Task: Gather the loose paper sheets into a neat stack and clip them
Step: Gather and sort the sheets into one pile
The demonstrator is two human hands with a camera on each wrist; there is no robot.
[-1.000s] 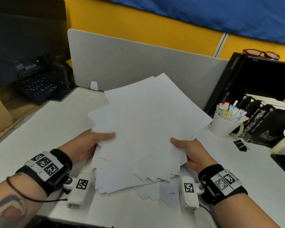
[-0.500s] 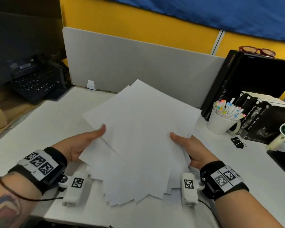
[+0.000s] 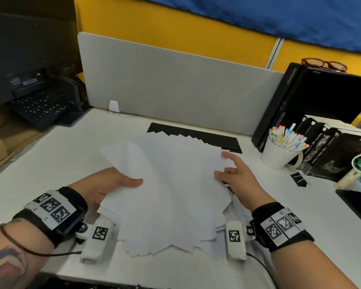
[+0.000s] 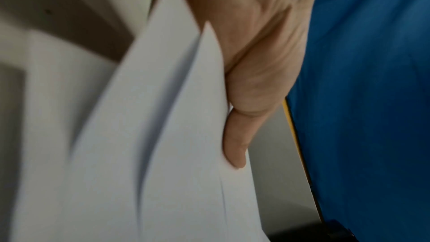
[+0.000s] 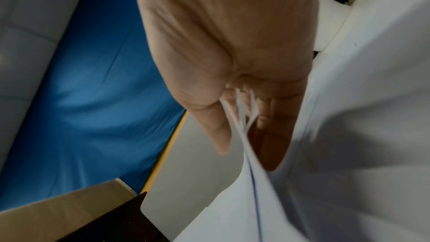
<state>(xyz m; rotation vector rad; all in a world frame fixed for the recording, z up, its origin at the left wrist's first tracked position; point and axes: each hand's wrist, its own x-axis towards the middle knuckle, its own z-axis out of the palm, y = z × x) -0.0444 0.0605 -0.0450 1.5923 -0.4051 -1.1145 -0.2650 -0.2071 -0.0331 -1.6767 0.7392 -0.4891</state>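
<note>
Grip: left hand (image 3: 110, 185) pinches the paper sheets (image 3: 167, 190) at their left edge, thumb on top. Sheets were raised half a second ago, now lowered flat over mid-worktop (image 3: 50, 163), fanned and misaligned. Right hand (image 3: 238, 180) has loosened, fingers spread along the right edge. Squaring pending; binder clip (image 3: 300, 179) untouched near the right edge.

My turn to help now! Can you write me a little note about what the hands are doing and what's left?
Left hand: holds the paper sheets at their left edge, thumb on top.
Right hand: fingers spread at the right edge; whether its grip holds any sheet is unclear.
Sheets: gathered into one fanned pile over the desk, corners still jagged.
Binder clip: on the desk at the right, near the white cup, untouched.
Done: gathering.
Left: square the edges, fetch the clip, clip the stack.
</note>
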